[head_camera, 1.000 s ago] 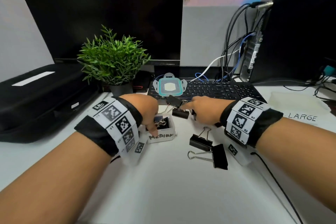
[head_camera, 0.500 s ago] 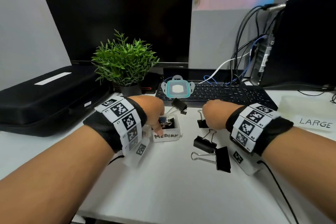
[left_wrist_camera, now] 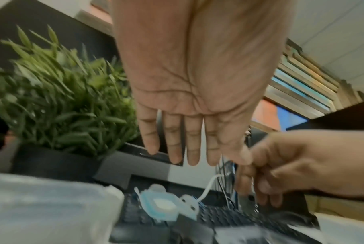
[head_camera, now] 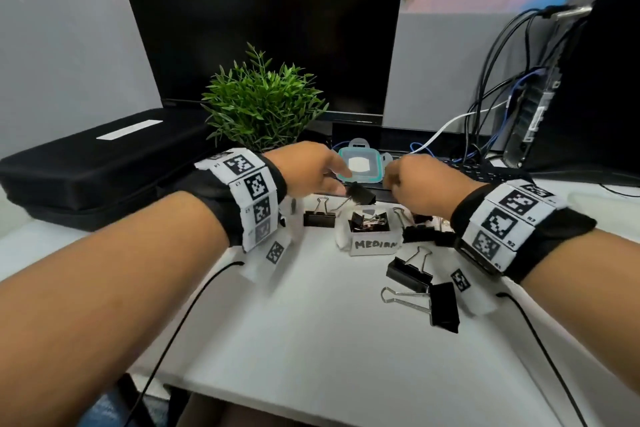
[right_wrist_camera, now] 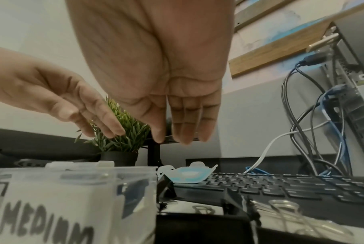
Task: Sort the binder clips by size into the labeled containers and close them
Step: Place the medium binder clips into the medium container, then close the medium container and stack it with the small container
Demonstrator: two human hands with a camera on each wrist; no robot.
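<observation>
A small clear box labeled MEDIUM [head_camera: 375, 243] [right_wrist_camera: 51, 206] stands open on the white desk, with several black binder clips [head_camera: 369, 221] inside. Loose clips lie around it: one to its left [head_camera: 319, 215], one propped behind it [head_camera: 363, 193], others to its right [head_camera: 410, 270] [head_camera: 444, 307]. A teal-rimmed lid [head_camera: 360, 165] [left_wrist_camera: 162, 204] [right_wrist_camera: 187, 175] rests on the keyboard. My left hand [head_camera: 327, 173] [left_wrist_camera: 183, 148] hovers just left of the lid, fingers straight and empty. My right hand [head_camera: 398, 178] [right_wrist_camera: 177, 132] hovers just right of it, fingers hanging down, holding nothing.
A potted plant [head_camera: 263, 107] stands close behind my left hand. The keyboard [head_camera: 485, 173], a monitor [head_camera: 263, 21], a computer tower [head_camera: 588, 87] with hanging cables [head_camera: 491, 90] and a black case [head_camera: 104, 156] ring the back of the desk.
My left hand has come off the MEDIUM box and my right hand off the clips beside it. Both have lifted and moved forward to either side of the lid on the keyboard.
</observation>
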